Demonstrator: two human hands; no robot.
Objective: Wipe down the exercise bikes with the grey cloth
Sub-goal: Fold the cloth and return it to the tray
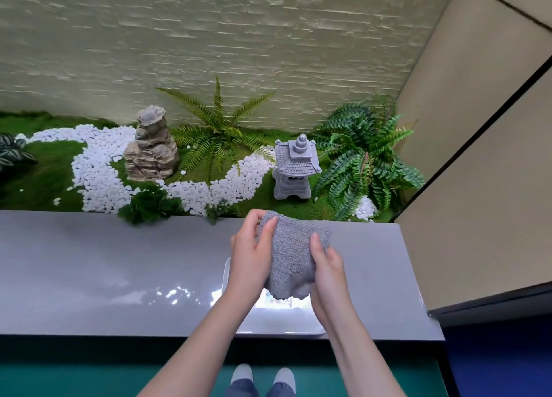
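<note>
A fluffy grey cloth (291, 256) hangs bunched between both of my hands above a glossy grey ledge (104, 271). My left hand (249, 256) grips its left edge, thumb in front and fingers curled round the top. My right hand (327, 274) holds the right side, the thumb pressed on the front of the cloth. Under the cloth lies a white tray (268, 319) on the ledge, partly hidden by my arms. No exercise bike is in view.
Behind the ledge lies a decorative garden bed with white pebbles (98, 172), a rock stack (150, 145), a small stone lantern (294, 166) and ferns (361, 154). A beige wall panel (478, 172) stands at the right. My feet (263, 375) stand on green floor below.
</note>
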